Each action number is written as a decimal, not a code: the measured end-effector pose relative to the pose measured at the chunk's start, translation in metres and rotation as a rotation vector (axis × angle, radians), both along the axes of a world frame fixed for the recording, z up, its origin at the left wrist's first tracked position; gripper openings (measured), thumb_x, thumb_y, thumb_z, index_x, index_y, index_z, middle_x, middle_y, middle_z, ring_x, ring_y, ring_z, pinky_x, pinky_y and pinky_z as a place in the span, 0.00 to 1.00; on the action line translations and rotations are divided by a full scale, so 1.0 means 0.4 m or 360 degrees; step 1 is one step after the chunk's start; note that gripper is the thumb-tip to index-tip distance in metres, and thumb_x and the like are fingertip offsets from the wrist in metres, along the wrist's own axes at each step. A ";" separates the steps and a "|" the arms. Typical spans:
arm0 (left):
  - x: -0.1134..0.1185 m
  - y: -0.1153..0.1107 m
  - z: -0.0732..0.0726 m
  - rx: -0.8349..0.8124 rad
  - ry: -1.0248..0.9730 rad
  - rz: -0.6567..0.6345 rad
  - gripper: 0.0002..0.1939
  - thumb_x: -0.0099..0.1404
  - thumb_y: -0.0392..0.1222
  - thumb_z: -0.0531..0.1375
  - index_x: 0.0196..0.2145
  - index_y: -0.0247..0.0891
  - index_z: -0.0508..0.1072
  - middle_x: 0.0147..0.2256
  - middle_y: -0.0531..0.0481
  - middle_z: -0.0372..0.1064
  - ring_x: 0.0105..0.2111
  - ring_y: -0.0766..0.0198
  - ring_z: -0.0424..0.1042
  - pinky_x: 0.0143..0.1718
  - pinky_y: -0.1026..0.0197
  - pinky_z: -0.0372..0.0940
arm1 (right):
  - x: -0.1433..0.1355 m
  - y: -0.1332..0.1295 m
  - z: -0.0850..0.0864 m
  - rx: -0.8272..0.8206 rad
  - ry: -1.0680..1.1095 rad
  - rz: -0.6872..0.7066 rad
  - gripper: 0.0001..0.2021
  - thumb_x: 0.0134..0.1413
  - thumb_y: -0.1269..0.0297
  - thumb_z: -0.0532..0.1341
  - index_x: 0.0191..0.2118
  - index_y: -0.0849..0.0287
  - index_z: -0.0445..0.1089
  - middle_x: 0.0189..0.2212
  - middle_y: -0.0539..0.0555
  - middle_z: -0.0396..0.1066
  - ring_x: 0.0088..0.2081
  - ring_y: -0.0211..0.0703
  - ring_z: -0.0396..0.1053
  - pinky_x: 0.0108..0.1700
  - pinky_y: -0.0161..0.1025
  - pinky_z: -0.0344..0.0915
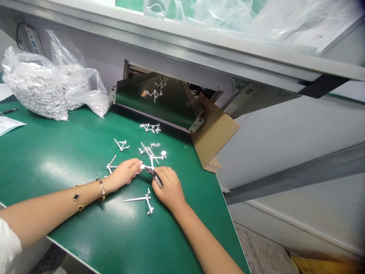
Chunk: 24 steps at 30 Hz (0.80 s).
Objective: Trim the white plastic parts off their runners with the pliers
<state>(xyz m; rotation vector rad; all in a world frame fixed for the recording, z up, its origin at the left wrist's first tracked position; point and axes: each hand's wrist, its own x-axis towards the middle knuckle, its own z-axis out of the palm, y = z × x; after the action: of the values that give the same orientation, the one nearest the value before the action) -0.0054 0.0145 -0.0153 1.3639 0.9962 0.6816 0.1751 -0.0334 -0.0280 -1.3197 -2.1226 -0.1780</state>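
My right hand [169, 187] is closed around a pair of cutting pliers [157, 180], whose jaws meet a white branched plastic piece [152, 161]. Pinched in the fingers of my left hand [124, 174] is the near end of that piece, just left of the jaws. Around the hands lie more white plastic sprues: one with a long thin stem [137, 199] in front, a small one [121, 145] behind my left hand, and another [112, 166] partly hidden by that hand. A further sprue [151, 128] lies farther back.
Clear bags of small white parts [37, 87] stand at the back left. A conveyor chute [171, 110] opens onto the green table [80, 152], with white sprues on its belt. A cardboard flap [213, 133] leans at its right. A metal-edged shelf [171, 36] runs overhead.
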 end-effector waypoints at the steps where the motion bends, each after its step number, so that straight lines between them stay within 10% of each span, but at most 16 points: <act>1: -0.001 0.003 -0.004 0.0034 0.0046 0.0013 0.19 0.61 0.57 0.49 0.24 0.38 0.58 0.17 0.60 0.47 0.13 0.74 0.45 0.12 0.70 0.42 | 0.001 0.000 0.001 -0.0003 -0.0039 -0.0022 0.12 0.50 0.73 0.51 0.41 0.60 0.66 0.34 0.55 0.67 0.36 0.47 0.61 0.38 0.42 0.57; 24: -0.002 0.008 -0.020 0.0034 0.0156 -0.0053 0.22 0.59 0.60 0.49 0.24 0.37 0.59 0.17 0.59 0.48 0.14 0.75 0.46 0.12 0.71 0.41 | 0.000 -0.008 -0.001 -0.0050 -0.0122 -0.0110 0.10 0.48 0.73 0.53 0.35 0.58 0.68 0.27 0.51 0.65 0.29 0.42 0.61 0.32 0.37 0.57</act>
<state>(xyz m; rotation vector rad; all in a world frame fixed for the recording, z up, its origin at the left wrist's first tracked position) -0.0061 0.0176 -0.0233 1.4409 1.0445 0.6068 0.1753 -0.0364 -0.0284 -1.4264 -2.1524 -0.2283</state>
